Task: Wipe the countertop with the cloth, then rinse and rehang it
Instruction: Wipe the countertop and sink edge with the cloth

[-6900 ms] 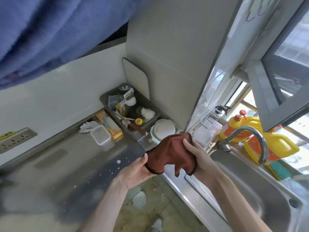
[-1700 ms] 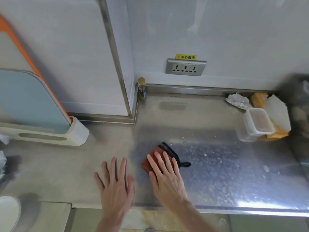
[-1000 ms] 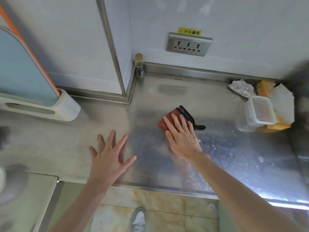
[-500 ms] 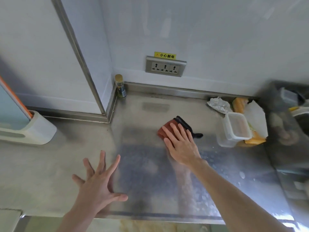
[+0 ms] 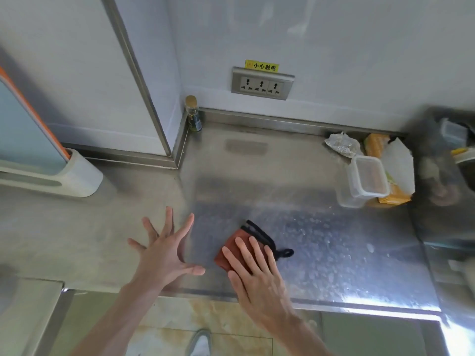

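Observation:
A folded reddish-brown cloth (image 5: 232, 247) with black edging and a black loop lies on the steel countertop (image 5: 321, 242), near its front edge. My right hand (image 5: 253, 272) presses flat on the cloth with straight fingers and covers its near half. My left hand (image 5: 164, 249) is spread with the fingers wide, over the countertop just left of the cloth; it holds nothing. The counter around the cloth is wet and speckled with droplets.
A clear lidded container (image 5: 365, 182), a yellow box (image 5: 393, 196) and crumpled plastic (image 5: 341, 145) stand at the back right. A small bottle (image 5: 193, 114) sits in the wall corner under a socket strip (image 5: 262, 84). A board holder (image 5: 64, 173) stands at left.
My right hand has drawn the cloth back from mid-counter toward the front edge, close to my left hand. My left hand stays spread beside it.

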A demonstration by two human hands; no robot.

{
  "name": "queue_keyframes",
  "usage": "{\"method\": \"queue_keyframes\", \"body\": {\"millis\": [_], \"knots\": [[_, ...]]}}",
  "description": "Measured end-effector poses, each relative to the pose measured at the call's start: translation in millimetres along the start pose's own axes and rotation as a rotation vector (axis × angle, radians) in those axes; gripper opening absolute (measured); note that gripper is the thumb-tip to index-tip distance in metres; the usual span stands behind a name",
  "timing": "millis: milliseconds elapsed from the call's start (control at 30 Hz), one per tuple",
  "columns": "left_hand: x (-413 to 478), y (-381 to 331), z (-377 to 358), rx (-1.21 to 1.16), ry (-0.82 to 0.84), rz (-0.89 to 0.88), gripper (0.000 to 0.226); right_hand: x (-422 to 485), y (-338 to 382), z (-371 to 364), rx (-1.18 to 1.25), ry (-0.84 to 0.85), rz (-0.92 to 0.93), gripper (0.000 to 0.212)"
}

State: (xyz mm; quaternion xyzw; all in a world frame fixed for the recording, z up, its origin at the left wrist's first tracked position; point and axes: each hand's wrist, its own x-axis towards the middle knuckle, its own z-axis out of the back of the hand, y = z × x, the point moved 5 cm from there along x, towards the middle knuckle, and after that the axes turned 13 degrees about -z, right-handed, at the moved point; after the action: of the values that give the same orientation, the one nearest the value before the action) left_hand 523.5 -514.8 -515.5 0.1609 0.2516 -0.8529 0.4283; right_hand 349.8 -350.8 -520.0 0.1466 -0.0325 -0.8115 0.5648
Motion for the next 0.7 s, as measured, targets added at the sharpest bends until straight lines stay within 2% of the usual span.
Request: {"method": "queue_keyframes", "body": {"millis": [67,133,300,467,600,700], "knots": [[0,1,-1,-0.005,-0.001,0.003,0.135,17,-9,4,-0.032,0.006,0.03,0.048],[1,3,-2,-0.012,-0.011,0.002,0.133,55,-29,13,-0.039,-0.025,-0.029,0.049],[3,13,-9,-0.02,-0.055,-0.006,0.131,119,-133,43,-0.031,-0.03,-0.364,0.056],[11,21,-15,-0.072,-0.128,-0.027,0.133,38,-217,46,-0.003,-0.064,-0.525,0.056],[8,18,-14,-0.093,-0.128,-0.033,0.133,-44,-278,48,0.085,-0.103,-0.802,0.056],[8,16,-12,-0.065,-0.091,-0.021,0.135,-55,-291,52,0.13,-0.087,-0.972,0.052]]}}
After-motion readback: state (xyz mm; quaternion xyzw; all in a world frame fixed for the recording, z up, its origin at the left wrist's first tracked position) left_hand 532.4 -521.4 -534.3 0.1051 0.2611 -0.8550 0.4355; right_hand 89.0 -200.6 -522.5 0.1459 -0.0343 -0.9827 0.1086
